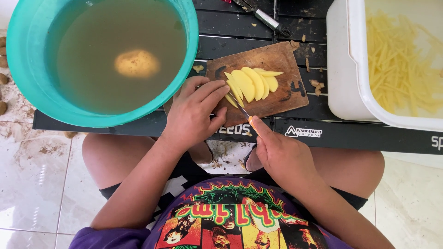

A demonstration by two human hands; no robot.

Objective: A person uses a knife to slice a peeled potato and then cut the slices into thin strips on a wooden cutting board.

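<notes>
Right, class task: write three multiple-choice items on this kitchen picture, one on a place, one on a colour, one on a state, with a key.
1. Where does the whole potato lie?
A. in the basin's water
B. on the cutting board
C. in the white tub

2. What colour is the basin?
A. red
B. teal
C. black

3. What is the right hand doing?
A. resting open on a knee
B. gripping the knife
C. lifting the tub

Key: 1 A, it sits under cloudy water; 2 B, the rim is teal; 3 B, fingers wrap the orange handle while the left hand steadies the potato slices on the cutting board.
</notes>
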